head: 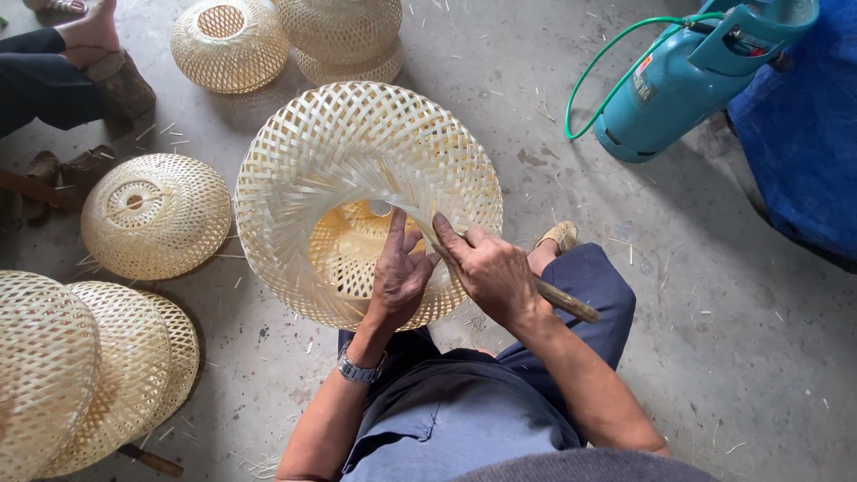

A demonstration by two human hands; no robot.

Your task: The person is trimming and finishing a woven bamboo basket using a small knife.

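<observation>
The basket (357, 170), a woven bamboo dome, lies tipped on the floor (714, 339) just ahead of the person's knees, its open mouth facing the hands. The left hand (399, 277) rests flat, fingers spread, on the lower rim. The right hand (495, 272), just beside it, is closed round a wooden-handled tool (567, 301), whose long axis runs from lower right up-left into the weave. 5 more baskets lie left.

The pale woven bamboo shade (357, 170) leans on its side against my knees, its open mouth facing me and loose strips fanning across the rim. I grip a wooden-handled knife (558, 299), blade tucked under those strips at the opening's edge.
</observation>
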